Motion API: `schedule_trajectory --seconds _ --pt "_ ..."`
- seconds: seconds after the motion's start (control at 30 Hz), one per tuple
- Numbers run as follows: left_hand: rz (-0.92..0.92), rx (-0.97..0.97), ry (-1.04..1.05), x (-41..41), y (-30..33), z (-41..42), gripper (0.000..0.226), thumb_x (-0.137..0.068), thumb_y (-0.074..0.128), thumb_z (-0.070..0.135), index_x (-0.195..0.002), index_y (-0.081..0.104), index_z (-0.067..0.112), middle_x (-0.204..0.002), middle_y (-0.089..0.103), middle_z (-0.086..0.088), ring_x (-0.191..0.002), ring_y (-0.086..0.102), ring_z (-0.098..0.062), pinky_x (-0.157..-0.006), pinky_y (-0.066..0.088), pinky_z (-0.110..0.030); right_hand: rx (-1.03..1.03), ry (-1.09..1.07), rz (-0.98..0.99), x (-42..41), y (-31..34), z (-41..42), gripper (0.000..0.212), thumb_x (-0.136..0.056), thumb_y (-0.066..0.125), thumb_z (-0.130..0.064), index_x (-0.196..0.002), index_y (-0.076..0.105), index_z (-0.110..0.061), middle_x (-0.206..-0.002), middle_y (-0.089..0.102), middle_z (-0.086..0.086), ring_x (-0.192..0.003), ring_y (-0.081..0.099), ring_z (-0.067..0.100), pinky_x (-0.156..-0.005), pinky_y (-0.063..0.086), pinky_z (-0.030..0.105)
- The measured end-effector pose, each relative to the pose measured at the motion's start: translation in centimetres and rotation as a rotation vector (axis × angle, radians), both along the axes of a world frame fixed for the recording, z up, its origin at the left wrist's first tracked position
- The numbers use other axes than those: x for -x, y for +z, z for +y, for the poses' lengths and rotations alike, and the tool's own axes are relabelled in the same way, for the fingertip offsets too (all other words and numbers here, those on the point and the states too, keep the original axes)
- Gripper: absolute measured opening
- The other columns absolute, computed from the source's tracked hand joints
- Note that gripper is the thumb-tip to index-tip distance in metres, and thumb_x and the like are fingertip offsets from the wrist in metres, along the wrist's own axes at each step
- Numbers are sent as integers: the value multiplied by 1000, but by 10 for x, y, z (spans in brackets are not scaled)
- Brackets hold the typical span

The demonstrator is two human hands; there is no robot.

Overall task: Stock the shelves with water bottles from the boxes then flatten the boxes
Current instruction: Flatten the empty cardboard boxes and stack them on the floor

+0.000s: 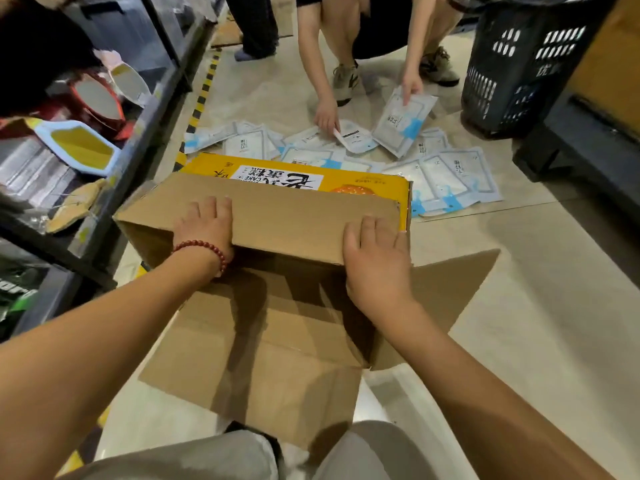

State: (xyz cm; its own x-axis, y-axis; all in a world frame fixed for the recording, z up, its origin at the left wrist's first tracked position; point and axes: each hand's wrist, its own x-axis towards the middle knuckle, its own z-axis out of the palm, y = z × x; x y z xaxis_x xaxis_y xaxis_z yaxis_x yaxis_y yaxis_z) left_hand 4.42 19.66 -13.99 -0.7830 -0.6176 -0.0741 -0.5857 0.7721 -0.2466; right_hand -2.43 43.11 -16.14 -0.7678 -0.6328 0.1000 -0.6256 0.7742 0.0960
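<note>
An open, empty cardboard box (287, 216) with a yellow printed side lies on the floor in front of me, its flaps spread toward my knees. My left hand (204, 225), with a red bead bracelet on the wrist, presses flat on the upper brown panel near its left end. My right hand (375, 251) presses flat on the same panel near its right corner, fingers straight. No water bottles are in view.
A dark metal shelf (145, 109) with snack packets runs along the left. A crouching person (349, 46) sorts several white-blue pouches (440, 171) on the floor beyond the box. A dark plastic basket (519, 64) and a dark pallet (581, 143) stand at the right.
</note>
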Motion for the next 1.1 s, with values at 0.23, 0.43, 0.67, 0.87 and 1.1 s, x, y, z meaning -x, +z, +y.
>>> schedule_trajectory --seconds 0.23,0.43,0.67,0.87,1.1 --pt "-366 -97 -141 -46 -28 46 112 -84 62 47 -145 -26 14 -153 -26 -18 -141 -11 -44 -112 17 -55 -40 157 -34 -55 -48 -25 51 -75 63 -15 -125 57 -4 -131 53 25 -121 50 41 -96 40 64" --pt "-269 -204 -224 -42 -18 28 100 -86 61 37 -149 -16 22 -157 -18 -9 -145 -10 -32 -119 13 -44 -83 186 -62 -12 -42 -23 87 -53 82 -28 -130 50 -1 -134 48 26 -125 44 43 -100 34 64" --pt "-190 -217 -298 -33 -16 30 95 -86 61 39 -150 -9 28 -158 -12 -5 -145 -8 -26 -117 13 -37 -133 294 -125 26 -28 -7 94 -77 60 -41 -148 10 -6 -156 6 17 -143 3 36 -114 5 57" --pt "-187 -249 -274 -35 -11 35 95 -88 61 36 -150 -11 29 -158 -15 -3 -146 -10 -22 -119 14 -39 110 211 -282 37 -5 15 86 -79 56 -52 -145 14 -18 -150 14 14 -138 17 35 -110 22 46" --pt "-114 -268 -263 -44 -7 25 92 -88 60 33 -149 -8 34 -158 -15 1 -146 -9 -19 -119 15 -38 342 -43 -703 7 -4 25 97 -86 57 -50 -147 -16 -30 -151 14 13 -125 43 33 -100 42 41"
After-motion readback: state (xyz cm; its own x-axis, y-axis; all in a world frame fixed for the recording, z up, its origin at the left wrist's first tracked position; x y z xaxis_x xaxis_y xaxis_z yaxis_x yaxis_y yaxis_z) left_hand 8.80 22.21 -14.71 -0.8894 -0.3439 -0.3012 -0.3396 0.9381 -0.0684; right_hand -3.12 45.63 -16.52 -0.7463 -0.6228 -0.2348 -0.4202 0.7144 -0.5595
